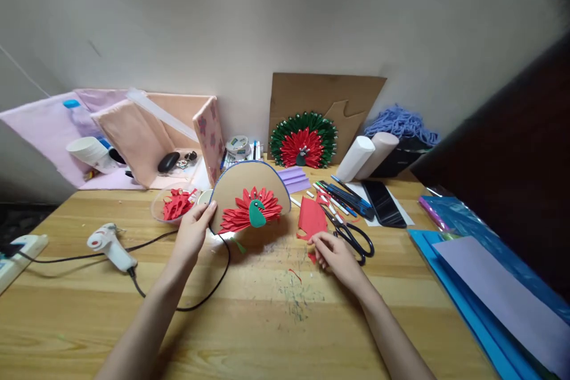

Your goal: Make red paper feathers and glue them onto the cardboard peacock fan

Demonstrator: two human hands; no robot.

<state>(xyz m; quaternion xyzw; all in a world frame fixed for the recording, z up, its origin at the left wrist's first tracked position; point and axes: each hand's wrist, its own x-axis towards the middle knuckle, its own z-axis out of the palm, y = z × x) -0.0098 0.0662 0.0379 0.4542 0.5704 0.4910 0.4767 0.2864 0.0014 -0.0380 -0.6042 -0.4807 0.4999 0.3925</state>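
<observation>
My left hand (pixel 196 228) grips the left edge of a half-round cardboard piece (pixel 240 181) with a blue rim, tilted up off the table. On its front sits a peacock of folded red paper feathers (pixel 240 214) with a green body (pixel 257 214). Over the table to the right, my right hand (pixel 333 252) has its fingers curled together at the lower edge of a red paper sheet (pixel 312 218). Anything between those fingertips is too small to make out. Black-handled scissors (pixel 356 240) lie just beyond that hand, and a small red scrap (pixel 312 257) shows beside the fingertips.
At the left, a white glue gun (pixel 113 246) trails a black cord near a power strip (pixel 22 255). A bowl of red scraps (pixel 176 205) is behind my left hand. Pens (pixel 347 196), a phone (pixel 383 203) and a finished green-red peacock (pixel 303 139) stand further back. Blue sheets (pixel 463 297) lie right.
</observation>
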